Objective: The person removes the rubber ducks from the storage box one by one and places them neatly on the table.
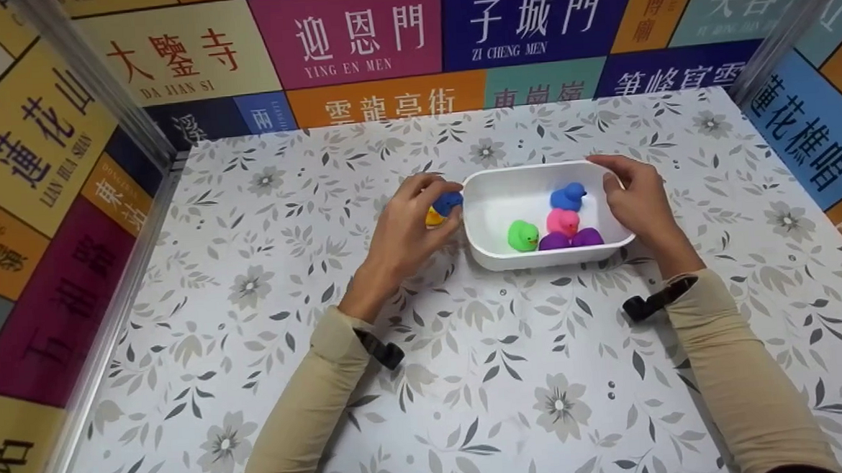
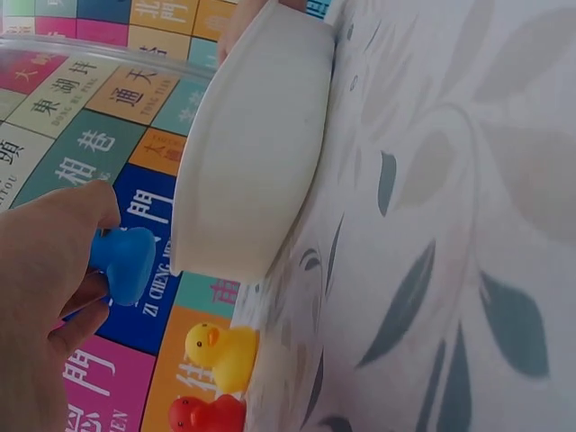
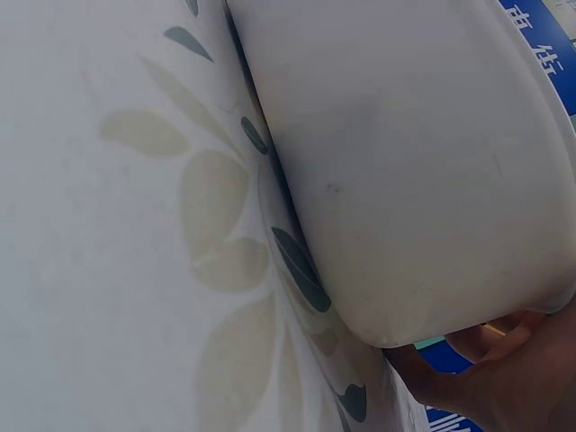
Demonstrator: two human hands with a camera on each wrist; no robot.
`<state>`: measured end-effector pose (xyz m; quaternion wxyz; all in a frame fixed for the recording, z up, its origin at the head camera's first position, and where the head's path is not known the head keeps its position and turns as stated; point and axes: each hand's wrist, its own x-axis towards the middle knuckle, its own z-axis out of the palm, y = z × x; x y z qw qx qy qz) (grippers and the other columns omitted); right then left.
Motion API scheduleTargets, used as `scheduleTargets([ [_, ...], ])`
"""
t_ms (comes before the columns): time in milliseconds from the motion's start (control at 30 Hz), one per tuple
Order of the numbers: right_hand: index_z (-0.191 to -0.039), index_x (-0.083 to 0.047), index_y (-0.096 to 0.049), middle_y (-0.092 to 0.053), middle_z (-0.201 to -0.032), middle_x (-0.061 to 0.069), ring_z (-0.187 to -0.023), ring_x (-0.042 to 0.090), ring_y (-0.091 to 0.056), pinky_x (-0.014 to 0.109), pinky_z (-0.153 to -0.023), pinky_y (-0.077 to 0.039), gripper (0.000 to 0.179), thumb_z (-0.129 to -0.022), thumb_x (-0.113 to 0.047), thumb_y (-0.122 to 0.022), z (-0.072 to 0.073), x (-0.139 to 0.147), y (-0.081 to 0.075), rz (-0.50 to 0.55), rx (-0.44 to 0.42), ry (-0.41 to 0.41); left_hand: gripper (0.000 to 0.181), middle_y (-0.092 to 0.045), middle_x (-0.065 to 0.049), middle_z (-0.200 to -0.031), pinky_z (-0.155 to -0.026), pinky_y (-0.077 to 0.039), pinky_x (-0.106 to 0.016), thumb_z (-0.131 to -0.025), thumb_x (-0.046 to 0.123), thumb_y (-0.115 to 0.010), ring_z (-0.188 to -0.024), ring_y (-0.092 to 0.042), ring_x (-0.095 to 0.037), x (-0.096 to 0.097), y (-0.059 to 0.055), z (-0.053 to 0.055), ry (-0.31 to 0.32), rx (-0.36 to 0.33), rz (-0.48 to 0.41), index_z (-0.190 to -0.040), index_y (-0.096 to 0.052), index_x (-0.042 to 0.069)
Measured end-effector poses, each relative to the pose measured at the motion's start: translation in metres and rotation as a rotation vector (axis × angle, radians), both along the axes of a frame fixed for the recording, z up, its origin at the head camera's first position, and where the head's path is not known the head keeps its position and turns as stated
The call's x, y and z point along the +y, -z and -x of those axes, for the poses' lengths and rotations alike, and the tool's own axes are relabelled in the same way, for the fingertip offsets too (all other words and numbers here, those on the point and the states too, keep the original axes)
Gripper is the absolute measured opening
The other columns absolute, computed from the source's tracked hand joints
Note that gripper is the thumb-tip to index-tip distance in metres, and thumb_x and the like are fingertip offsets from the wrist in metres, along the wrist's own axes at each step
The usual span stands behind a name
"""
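1. Flowered desk [image 1: 486, 377], lettered wall [image 1: 353, 34] behind.
2. Blue rubber duck [image 2: 131, 263], raised just left of the white tub [image 1: 537, 261], pinched by the left hand [image 1: 411, 219].
3. Right hand [image 1: 639, 200] grips the tub's right end.
4. Inside the tub: green duck [image 1: 522, 236], pink duck [image 1: 562, 222], another blue duck [image 1: 567, 198].
5. Left of the tub: yellow duck [image 2: 229, 355], red duck [image 2: 211, 414].

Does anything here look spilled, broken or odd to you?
Nothing looks spilled or broken: the tub stands upright, with the yellow duck and red duck upright outside it. The one small oddity is a faint dark mark on the tub's outer wall; whether dirt or a scuff, I can't tell.
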<state>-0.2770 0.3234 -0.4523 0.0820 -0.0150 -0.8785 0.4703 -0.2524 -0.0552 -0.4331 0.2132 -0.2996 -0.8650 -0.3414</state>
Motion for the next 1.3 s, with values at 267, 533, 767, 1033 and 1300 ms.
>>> scheduleTargets([
  [267,-0.148,-0.013,-0.067,-0.063,-0.156,0.012,-0.153,0.027,-0.052,0.044,-0.13,-0.038,0.042,-0.112,-0.012,-0.045,0.001,0.0,0.001,-0.003,-0.003,0.006,0.027,-0.069,-0.005,-0.127,-0.095,-0.06,-0.033,-0.1,0.023,-0.073,-0.117,-0.067,-0.019,-0.018,0.004,0.001,-0.027,-0.022,-0.021,-0.126,-0.077,0.016],
  [533,-0.149,-0.014,-0.066,-0.062,-0.158,0.01,-0.154,0.026,-0.05,0.045,-0.13,-0.038,0.043,-0.112,-0.012,-0.046,0.0,0.0,0.0,-0.011,-0.018,0.014,0.029,-0.068,-0.007,-0.129,-0.103,-0.06,-0.035,-0.099,0.023,-0.075,-0.117,-0.066,-0.019,-0.034,0.005,0.002,-0.073,-0.08,-0.024,-0.128,-0.075,0.017],
  [767,-0.15,-0.014,-0.066,-0.061,-0.158,0.01,-0.154,0.025,-0.05,0.046,-0.13,-0.038,0.043,-0.112,-0.014,-0.045,-0.001,0.0,0.0,0.006,-0.027,0.005,0.029,-0.067,-0.006,-0.131,-0.11,-0.057,-0.034,-0.099,0.023,-0.075,-0.121,-0.066,-0.02,-0.043,0.007,0.004,-0.126,-0.133,-0.024,-0.128,-0.075,0.017],
  [1033,-0.153,-0.018,-0.063,-0.057,-0.163,0.008,-0.16,0.025,-0.043,0.048,-0.134,-0.03,0.044,-0.114,-0.018,-0.043,-0.002,0.001,-0.001,0.004,-0.055,0.0,0.029,-0.068,-0.005,-0.125,-0.1,-0.058,-0.035,-0.099,0.023,-0.076,-0.114,-0.067,-0.018,-0.052,0.013,0.006,-0.129,-0.092,-0.025,-0.127,-0.076,0.017],
  [1300,-0.152,-0.018,-0.064,-0.058,-0.162,0.008,-0.159,0.025,-0.044,0.047,-0.134,-0.032,0.043,-0.114,-0.016,-0.044,-0.001,0.0,0.0,-0.001,-0.046,0.005,0.028,-0.069,-0.004,-0.123,-0.098,-0.059,-0.034,-0.099,0.024,-0.076,-0.113,-0.066,-0.018,-0.06,0.016,0.008,-0.159,-0.102,-0.031,-0.126,-0.076,0.018],
])
